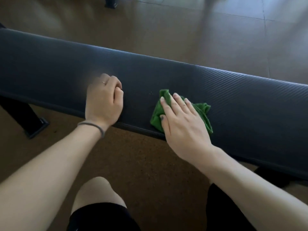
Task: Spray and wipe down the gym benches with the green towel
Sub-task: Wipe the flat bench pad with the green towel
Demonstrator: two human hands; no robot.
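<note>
Both hands are down on the bench pad. Going left to right: my left hand (pixel 104 100) is curled into a loose fist with nothing in it, knuckles resting on the dark padded surface (pixel 233 90) near its front edge. It has a thin ring on one finger and a grey hair tie (pixel 92 126) round the wrist. Just to the right, not touching it, my right hand (pixel 182 120) lies flat with fingers spread, pressing the crumpled green towel (pixel 204 112) onto the pad by the near edge, with towel sticking out on both sides of the hand. Pad has a fine ribbed, carbon-weave-looking texture. No logo or writing I can read anywhere. Brown floor (pixel 133 164) underneath, black bench leg (pixel 25 117) at far left.
</note>
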